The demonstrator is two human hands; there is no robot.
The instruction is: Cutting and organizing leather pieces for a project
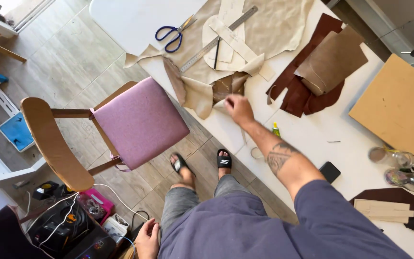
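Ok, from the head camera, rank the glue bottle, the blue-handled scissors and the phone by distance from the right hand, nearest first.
1. Small green-capped glue bottle: on the white table, just beside the right hand, by the forearm.
2. Blue-handled scissors: near the table's far edge, beyond the tan leather.
3. Black phone: back toward the person, past the elbow.
Scissors and phone are fairly close to call.

A dark phone (pixel 330 171) lies flat on the white desk (pixel 312 139), its black screen unlit, just beside the person's outstretched forearm. Near it, further up the desk, stands a small glue tube (pixel 276 129), yellow-green with a dark cap; its label is too small to make out. On the floor (pixel 73 52) at the left lies a flat, square blue bathroom scale (pixel 17 131) with a few small dark marks on its face. A bright pink box (pixel 97 201) sits among the cables and black gear at lower left.
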